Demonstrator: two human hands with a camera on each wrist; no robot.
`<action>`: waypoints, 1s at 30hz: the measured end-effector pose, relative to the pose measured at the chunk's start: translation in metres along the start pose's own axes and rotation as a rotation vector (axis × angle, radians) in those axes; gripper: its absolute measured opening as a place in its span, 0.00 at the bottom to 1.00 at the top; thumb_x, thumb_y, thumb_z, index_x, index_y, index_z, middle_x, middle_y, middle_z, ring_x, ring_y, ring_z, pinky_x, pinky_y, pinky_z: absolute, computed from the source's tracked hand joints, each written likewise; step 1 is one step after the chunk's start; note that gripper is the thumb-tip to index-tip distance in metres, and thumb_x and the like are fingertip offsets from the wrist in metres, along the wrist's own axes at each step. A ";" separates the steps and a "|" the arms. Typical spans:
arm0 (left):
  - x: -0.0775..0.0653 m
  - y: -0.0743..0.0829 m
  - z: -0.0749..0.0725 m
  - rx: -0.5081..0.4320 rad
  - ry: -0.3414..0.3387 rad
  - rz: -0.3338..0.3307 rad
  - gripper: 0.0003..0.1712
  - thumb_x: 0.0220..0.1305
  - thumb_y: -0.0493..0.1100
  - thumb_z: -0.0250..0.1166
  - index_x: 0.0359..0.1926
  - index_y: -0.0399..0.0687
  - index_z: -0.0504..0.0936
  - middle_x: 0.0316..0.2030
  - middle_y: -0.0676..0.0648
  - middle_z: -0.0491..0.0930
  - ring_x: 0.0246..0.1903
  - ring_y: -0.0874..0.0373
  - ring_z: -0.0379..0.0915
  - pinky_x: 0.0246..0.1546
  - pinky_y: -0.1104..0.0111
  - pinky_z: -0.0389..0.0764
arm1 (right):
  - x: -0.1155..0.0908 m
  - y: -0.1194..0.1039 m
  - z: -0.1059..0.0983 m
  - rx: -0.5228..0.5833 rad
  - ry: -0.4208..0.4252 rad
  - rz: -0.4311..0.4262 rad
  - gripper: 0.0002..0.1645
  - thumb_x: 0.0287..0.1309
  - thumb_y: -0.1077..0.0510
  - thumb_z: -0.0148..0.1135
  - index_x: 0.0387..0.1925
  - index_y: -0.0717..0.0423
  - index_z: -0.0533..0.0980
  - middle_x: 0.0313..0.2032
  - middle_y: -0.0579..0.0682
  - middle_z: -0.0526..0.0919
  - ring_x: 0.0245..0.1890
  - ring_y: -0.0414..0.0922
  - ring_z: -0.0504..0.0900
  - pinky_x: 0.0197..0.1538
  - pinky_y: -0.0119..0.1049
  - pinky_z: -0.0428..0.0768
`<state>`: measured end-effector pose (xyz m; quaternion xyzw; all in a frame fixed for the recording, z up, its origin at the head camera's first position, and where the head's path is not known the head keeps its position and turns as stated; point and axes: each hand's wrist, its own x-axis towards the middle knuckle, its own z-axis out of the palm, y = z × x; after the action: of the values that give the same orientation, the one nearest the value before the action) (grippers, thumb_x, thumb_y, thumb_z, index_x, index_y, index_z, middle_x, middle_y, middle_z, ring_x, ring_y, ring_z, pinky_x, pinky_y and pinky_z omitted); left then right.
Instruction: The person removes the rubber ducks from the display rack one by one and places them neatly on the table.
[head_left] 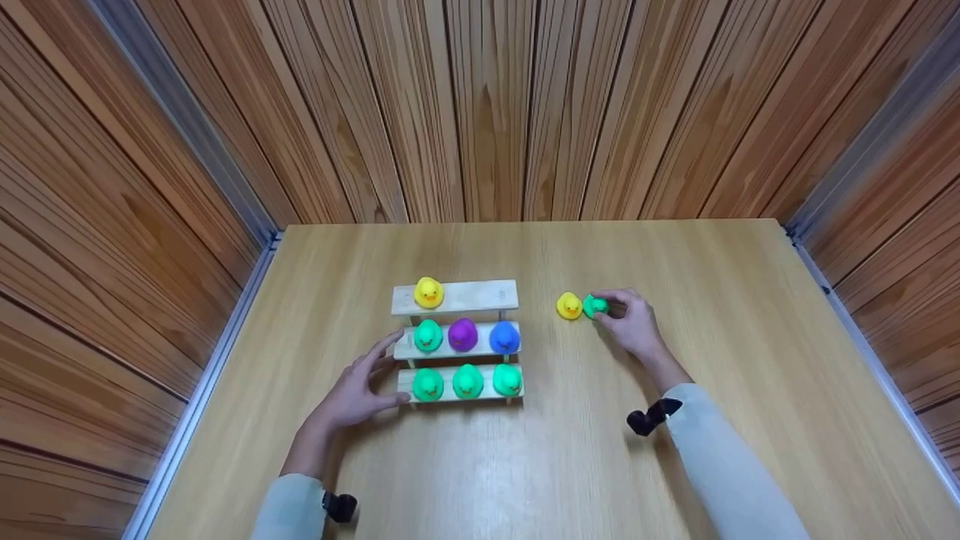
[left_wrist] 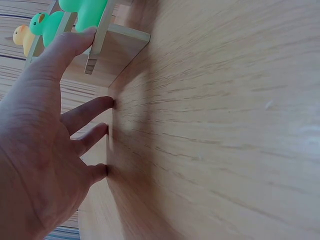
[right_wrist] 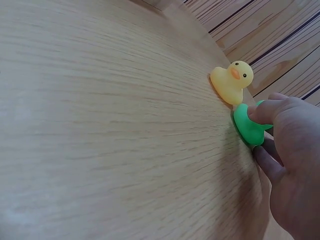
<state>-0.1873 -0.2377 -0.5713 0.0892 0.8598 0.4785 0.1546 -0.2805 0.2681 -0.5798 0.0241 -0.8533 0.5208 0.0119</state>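
Observation:
A small wooden three-tier stand [head_left: 480, 297] holds rubber ducks: a yellow duck [head_left: 428, 292] on the top shelf, a green, a purple [head_left: 463, 335] and a blue duck [head_left: 505, 338] on the middle one, and three green ducks on the lowest. At the stand's left end, my left hand [head_left: 358, 391] is spread, its thumb touching the lowest shelf; in the left wrist view, three fingertips rest on the table. To the right of the stand, my right hand [head_left: 631, 322] pinches another green duck [right_wrist: 247, 125] on the table, right beside a second yellow duck [right_wrist: 229, 82].
The light wooden table [head_left: 480, 472] is bordered by wood-panelled walls [head_left: 487, 112] at the back and sides. Metal rails [head_left: 202, 390] run along its side edges. A small black device [head_left: 654, 416] sits on the right wrist, and another [head_left: 340, 506] on the left.

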 end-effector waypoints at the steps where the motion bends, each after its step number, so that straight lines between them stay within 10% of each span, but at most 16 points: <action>1: 0.000 0.000 0.000 -0.001 0.001 -0.001 0.61 0.68 0.50 0.82 0.87 0.93 0.54 0.89 0.46 0.61 0.88 0.33 0.60 0.85 0.25 0.58 | 0.000 0.000 0.000 -0.001 0.000 -0.002 0.25 0.75 0.71 0.68 0.70 0.68 0.80 0.66 0.68 0.78 0.72 0.63 0.83 0.78 0.47 0.82; 14: 0.000 -0.001 0.000 -0.015 -0.009 -0.008 0.60 0.68 0.50 0.82 0.87 0.89 0.54 0.90 0.44 0.59 0.88 0.32 0.60 0.85 0.25 0.58 | -0.001 -0.007 -0.005 0.026 -0.037 0.004 0.26 0.76 0.69 0.69 0.71 0.67 0.79 0.70 0.70 0.76 0.75 0.69 0.81 0.66 0.24 0.85; 22: 0.000 0.000 -0.001 -0.014 -0.012 -0.017 0.60 0.69 0.50 0.82 0.87 0.89 0.54 0.91 0.44 0.57 0.88 0.30 0.59 0.85 0.25 0.59 | 0.003 -0.020 -0.010 -0.001 -0.049 -0.014 0.26 0.77 0.68 0.68 0.72 0.68 0.79 0.72 0.69 0.76 0.79 0.67 0.74 0.84 0.62 0.75; 30: 0.001 0.000 -0.001 -0.020 -0.019 -0.010 0.59 0.70 0.50 0.82 0.87 0.90 0.54 0.91 0.43 0.56 0.88 0.29 0.58 0.85 0.26 0.60 | 0.007 -0.041 -0.009 -0.014 -0.056 -0.054 0.26 0.76 0.69 0.67 0.71 0.68 0.79 0.71 0.71 0.76 0.80 0.69 0.72 0.86 0.63 0.71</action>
<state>-0.1884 -0.2381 -0.5708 0.0878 0.8540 0.4852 0.1660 -0.2851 0.2572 -0.5390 0.0617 -0.8559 0.5134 0.0021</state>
